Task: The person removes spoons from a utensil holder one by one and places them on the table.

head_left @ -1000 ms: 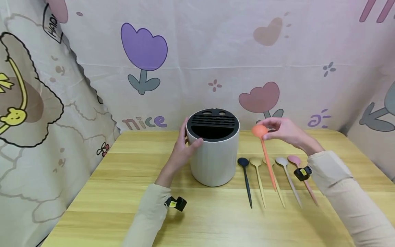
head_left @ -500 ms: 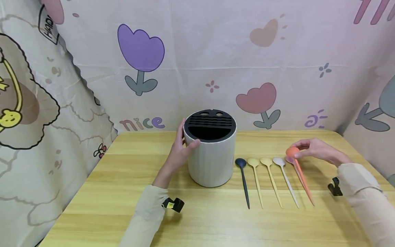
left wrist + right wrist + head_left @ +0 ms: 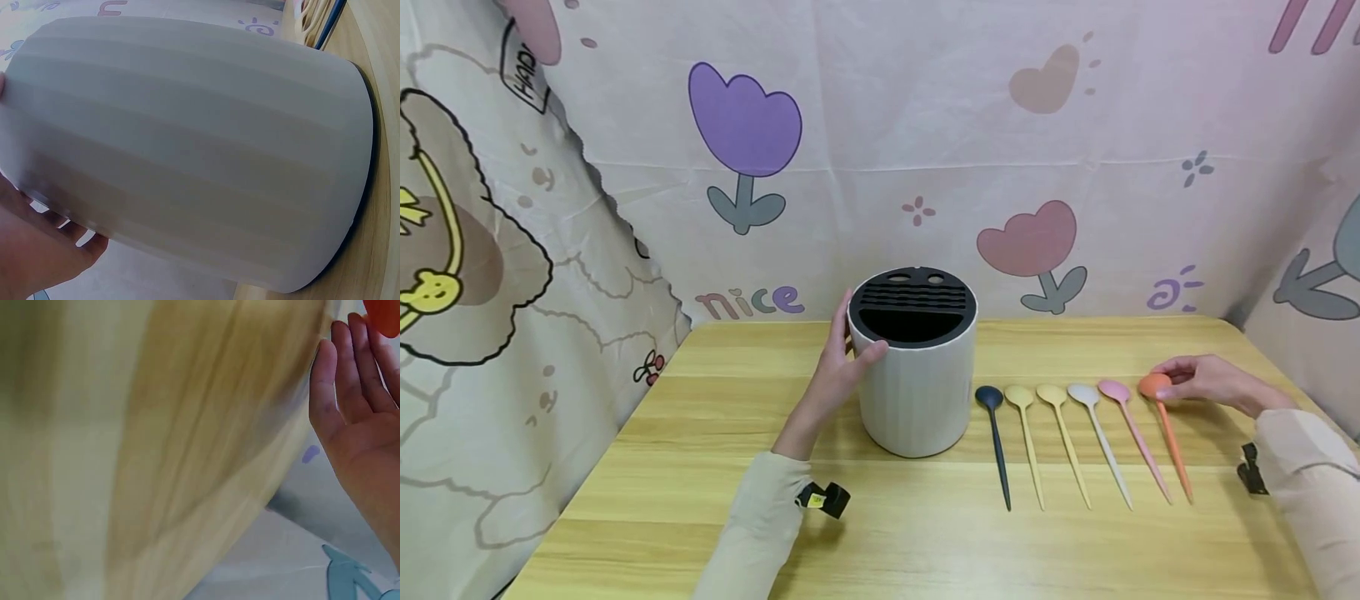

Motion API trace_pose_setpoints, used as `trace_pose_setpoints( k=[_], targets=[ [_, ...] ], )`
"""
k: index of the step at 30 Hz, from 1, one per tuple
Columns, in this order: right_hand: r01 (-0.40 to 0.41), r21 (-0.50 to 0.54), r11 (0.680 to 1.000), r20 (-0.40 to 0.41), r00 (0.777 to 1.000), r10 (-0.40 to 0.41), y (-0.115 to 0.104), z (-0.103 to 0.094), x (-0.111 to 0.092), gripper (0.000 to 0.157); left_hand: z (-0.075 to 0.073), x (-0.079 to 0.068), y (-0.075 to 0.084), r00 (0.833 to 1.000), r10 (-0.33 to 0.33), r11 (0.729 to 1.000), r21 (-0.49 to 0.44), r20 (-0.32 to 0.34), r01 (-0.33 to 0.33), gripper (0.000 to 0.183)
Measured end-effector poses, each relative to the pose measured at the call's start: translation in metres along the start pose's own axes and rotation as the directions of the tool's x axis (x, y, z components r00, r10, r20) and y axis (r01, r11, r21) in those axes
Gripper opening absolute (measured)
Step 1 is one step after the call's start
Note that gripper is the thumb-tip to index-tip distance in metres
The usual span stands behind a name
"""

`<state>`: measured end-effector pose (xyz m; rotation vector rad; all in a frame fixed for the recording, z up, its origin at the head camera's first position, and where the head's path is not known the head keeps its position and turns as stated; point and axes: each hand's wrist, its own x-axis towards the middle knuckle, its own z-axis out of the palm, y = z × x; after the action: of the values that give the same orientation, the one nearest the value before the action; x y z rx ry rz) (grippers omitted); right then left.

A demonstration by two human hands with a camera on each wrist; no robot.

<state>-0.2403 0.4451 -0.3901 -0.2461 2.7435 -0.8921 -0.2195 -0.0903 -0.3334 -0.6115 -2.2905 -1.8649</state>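
Note:
A white ribbed utensil holder (image 3: 916, 400) with a black slotted lid (image 3: 913, 307) stands upright on the table. My left hand (image 3: 838, 367) holds its left side near the rim, thumb in front and fingers behind; the left wrist view shows the holder's wall (image 3: 187, 137) filling most of the picture. At the right, my right hand (image 3: 1210, 383) pinches an orange spoon (image 3: 1172, 442) by its bowl, the handle pointing toward me. In the right wrist view only a bit of the orange bowl (image 3: 382, 317) shows by the fingertips. Whether the spoon's bowl touches the table is unclear.
Left of the orange spoon lie a pink spoon (image 3: 1137, 442), a white spoon (image 3: 1102, 442), two yellow spoons and a black spoon (image 3: 998, 446), in a row with bowls away from me. Behind the wooden table (image 3: 925, 533) hangs a patterned cloth (image 3: 880, 125).
My right hand has carried the orange spoon rightward and down, from above the row to a place right of the pink spoon. My left hand stays on the utensil holder.

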Motion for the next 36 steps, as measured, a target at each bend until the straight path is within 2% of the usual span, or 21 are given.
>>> trace_pose_setpoints(
  k=[6,14,20,23,26,30,33,36],
  targets=[
    [0.052,-0.053,0.997,0.031,0.998,-0.051,-0.007,0.002,0.007,0.050,0.000,-0.002,0.001,1.000,-0.010,1.000,-0.001,-0.005,0.010,0.091],
    [0.026,-0.014,1.000,0.068,0.997,-0.025,-0.009,0.001,0.006,0.056,0.002,0.001,0.001,1.000,-0.010,1.000,0.001,-0.007,0.010,0.095],
    [0.051,0.003,0.999,0.071,0.996,-0.051,-0.007,-0.004,-0.002,0.061,0.006,0.006,0.001,1.000,-0.007,1.000,0.012,-0.008,0.007,0.106],
    [0.033,-0.006,0.999,0.072,0.997,-0.033,-0.012,-0.004,-0.005,0.065,0.005,0.007,0.003,1.000,-0.020,0.999,0.027,0.001,0.020,0.112],
    [-0.001,-0.046,0.999,0.030,1.000,0.002,-0.025,0.003,-0.011,0.067,-0.001,0.006,0.004,0.999,-0.042,0.998,0.051,0.013,0.041,0.117],
    [-0.025,-0.105,0.994,-0.081,0.997,0.017,-0.056,0.020,-0.021,0.069,-0.017,0.001,0.003,0.997,-0.078,0.991,0.112,0.026,0.075,0.117],
    [0.008,-0.140,0.990,-0.168,0.985,-0.032,-0.085,0.033,-0.030,0.067,-0.031,-0.006,-0.001,0.992,-0.112,0.972,0.217,0.063,0.096,0.106],
    [0.094,-0.180,0.979,-0.237,0.962,-0.136,-0.113,0.050,-0.043,0.062,-0.043,-0.022,-0.004,0.984,-0.124,0.923,0.380,0.129,0.066,0.099]
  ],
)
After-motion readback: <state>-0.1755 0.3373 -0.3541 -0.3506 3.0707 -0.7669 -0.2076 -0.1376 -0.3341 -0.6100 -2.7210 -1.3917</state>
